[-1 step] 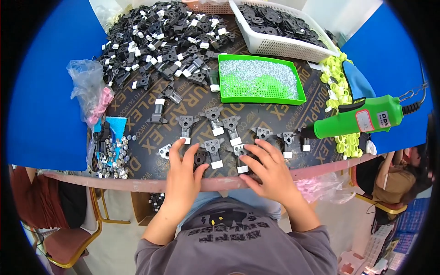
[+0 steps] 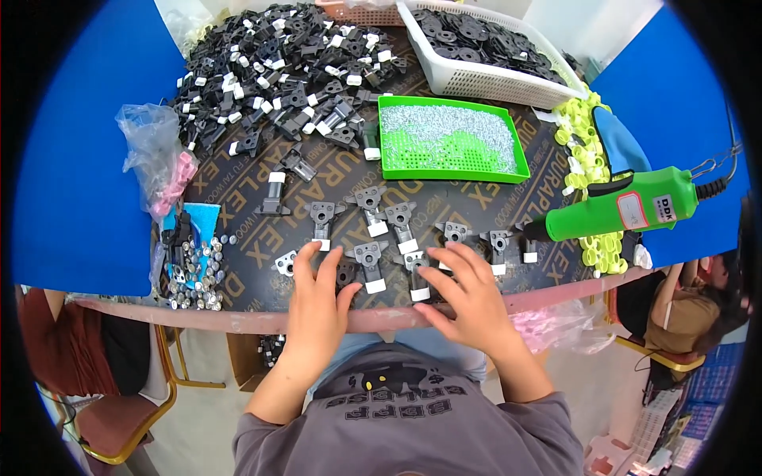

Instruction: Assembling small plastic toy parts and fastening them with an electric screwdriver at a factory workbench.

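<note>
Several black plastic brackets with white ends lie spread along the near part of the table. My left hand rests with its fingers apart and bent downward. A dark part shows between its thumb and fingers, partly hidden. At its left is a grey-black winged bracket. My right hand hovers with fingers spread, beside a bracket with a white end; its fingertips also lie near another bracket. Between both hands sits one more bracket.
A green tray of small silvery pieces lies ahead. Behind are a heap of black brackets and a white basket of black discs. At right, a green power screwdriver lies by yellow rings; round metal pieces lie left.
My right hand has shifted slightly right, so more of the bracket beside it shows. The left hand stays in place.
</note>
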Motion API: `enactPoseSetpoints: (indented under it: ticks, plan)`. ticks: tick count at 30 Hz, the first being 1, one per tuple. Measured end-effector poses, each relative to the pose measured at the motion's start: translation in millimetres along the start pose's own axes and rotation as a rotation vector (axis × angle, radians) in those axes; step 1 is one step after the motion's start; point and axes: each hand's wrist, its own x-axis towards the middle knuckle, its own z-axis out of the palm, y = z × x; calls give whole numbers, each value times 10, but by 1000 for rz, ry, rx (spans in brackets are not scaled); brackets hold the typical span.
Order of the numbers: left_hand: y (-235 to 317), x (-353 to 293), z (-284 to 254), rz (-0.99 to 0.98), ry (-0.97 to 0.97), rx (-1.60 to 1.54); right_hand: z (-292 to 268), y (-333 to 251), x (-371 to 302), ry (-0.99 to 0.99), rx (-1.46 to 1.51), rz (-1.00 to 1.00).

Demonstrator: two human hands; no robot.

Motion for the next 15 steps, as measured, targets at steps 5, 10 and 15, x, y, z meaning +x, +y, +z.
enactPoseSetpoints:
  ticks: [5,10,15]
  plan:
    - [93,68,90,87,153,323,75,116,-56,158,4,153]
    - [382,241,308,296,5,298,169,263,72,114,-58,156]
    - [344,387,575,343,-34,220,218,359,99,186,-52,122]
